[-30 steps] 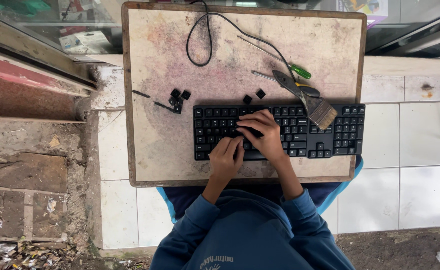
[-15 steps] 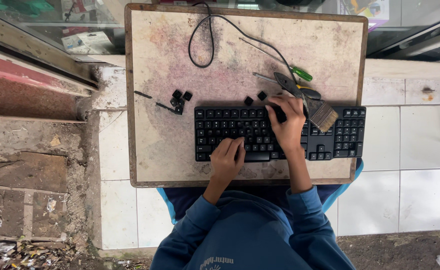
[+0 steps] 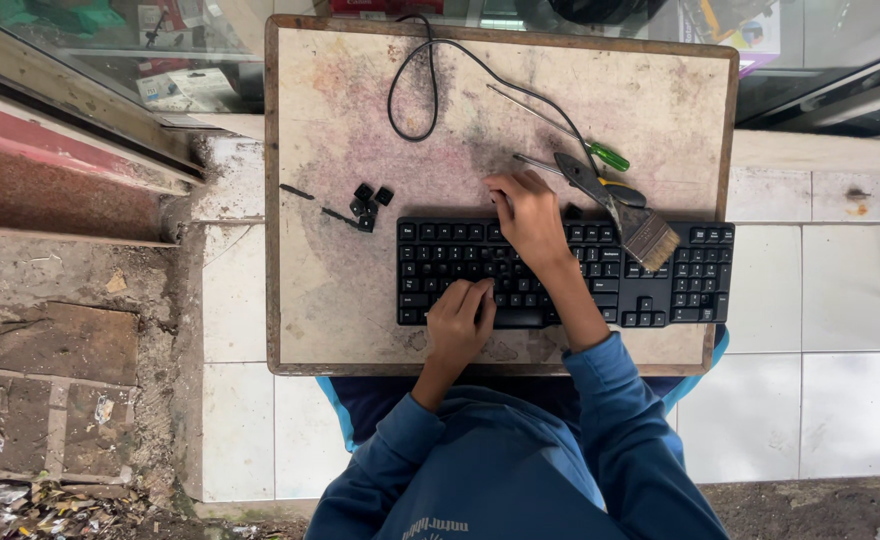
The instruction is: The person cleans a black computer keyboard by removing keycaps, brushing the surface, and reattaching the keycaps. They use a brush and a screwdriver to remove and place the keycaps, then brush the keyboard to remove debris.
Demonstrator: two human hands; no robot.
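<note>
A black keyboard (image 3: 560, 272) lies flat on a worn wooden board (image 3: 360, 110), near the board's front edge and toward its right side. The board rests across the lap of a person in a blue long-sleeved top.

Left hand (image 3: 460, 322): placed on the lower front edge of the keyboard, fingers curled loosely and pressing down on the bottom key rows. It grips nothing.

Right hand (image 3: 528, 212): extended past the keyboard's rear edge, palm down, fingertips bent onto the board surface just behind the top key row. Whether anything is pinched under the fingertips cannot be determined; they cover that spot.

Surrounding items:
- The keyboard's black cable (image 3: 430, 80) loops across the rear half of the board.
- A small group of loose black keycaps (image 3: 368, 203) lies on the board to the left of the keyboard, apart from it.
- A paintbrush (image 3: 630, 215) lies diagonally, its bristles resting over the keyboard's upper right area.
- A green-handled screwdriver (image 3: 585, 145) lies just behind the brush, right of the right hand.

White floor tiles (image 3: 840, 400) surround the board on the right
</note>
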